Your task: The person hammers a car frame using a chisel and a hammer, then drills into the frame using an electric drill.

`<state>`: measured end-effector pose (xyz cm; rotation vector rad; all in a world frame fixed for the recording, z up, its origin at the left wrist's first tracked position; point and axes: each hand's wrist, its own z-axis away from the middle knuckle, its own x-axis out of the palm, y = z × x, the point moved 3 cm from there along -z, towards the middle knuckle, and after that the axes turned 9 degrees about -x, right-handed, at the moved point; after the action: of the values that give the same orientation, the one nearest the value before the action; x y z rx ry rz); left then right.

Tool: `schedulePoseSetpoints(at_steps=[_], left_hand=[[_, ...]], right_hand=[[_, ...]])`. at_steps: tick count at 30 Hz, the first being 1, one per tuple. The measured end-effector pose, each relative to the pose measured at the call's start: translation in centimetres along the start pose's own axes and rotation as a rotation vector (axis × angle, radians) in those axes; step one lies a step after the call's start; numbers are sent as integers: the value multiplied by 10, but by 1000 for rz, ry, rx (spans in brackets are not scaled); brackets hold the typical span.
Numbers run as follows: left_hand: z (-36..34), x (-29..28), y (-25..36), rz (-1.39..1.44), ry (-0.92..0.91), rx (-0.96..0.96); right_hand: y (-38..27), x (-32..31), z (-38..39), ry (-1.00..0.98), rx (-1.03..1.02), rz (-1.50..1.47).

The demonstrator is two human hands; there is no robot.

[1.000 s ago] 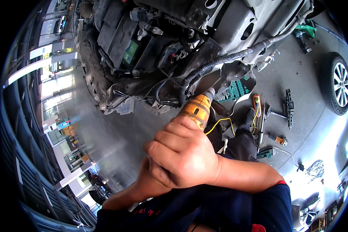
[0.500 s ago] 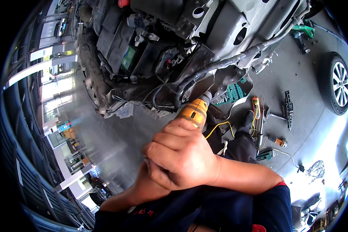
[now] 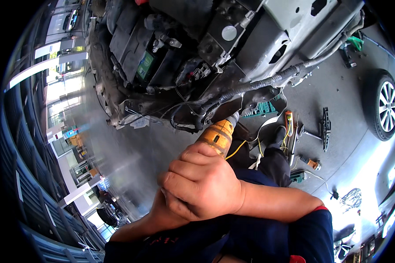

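Note:
My right hand (image 3: 204, 182) is closed round the rear of a yellow power drill (image 3: 219, 135), knuckles up. The drill tilts away and to the right, its grey front end (image 3: 234, 119) up against the lower front edge of a dismantled car front (image 3: 224, 98). Just what the tip touches is hard to see. Under my right hand lies my left hand (image 3: 166, 209); its fingers are mostly hidden, so its grip does not show. A yellow cord (image 3: 236, 150) runs out beside the drill. A thick wrapped wiring harness (image 3: 267, 79) crosses the car body above the tip.
A green tool case (image 3: 261, 109) lies on the floor beyond the drill. To the right are an orange-and-white tool (image 3: 289, 120), a dark slotted bar (image 3: 325, 129), an orange-bodied power tool (image 3: 311, 163), cords and a wheel (image 3: 385, 105). Loose wires (image 3: 182, 105) hang at the car's front.
The view has shifted a little. My hands and the drill sit slightly lower and further left in the picture, with the grip unchanged. The drill's tip stays near the car's edge.

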<state>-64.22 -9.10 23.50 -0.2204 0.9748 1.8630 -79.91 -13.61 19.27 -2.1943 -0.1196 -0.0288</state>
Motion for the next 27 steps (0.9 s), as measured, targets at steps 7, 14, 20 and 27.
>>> schedulePoseSetpoints(at_steps=[7,14,20,27], left_hand=[[1,4,-4,50,36,-75],[5,5,14,-8,67,-71],[9,13,10,-173,38,-36],[3,5,27,-194,103,-10]], right_hand=[[2,-2,0,2,-10,-14],[1,-9,-5,-57,19,-36],[1,-13,-7,-48,22,-72],[3,-14,-7,-14,-1,-61]])
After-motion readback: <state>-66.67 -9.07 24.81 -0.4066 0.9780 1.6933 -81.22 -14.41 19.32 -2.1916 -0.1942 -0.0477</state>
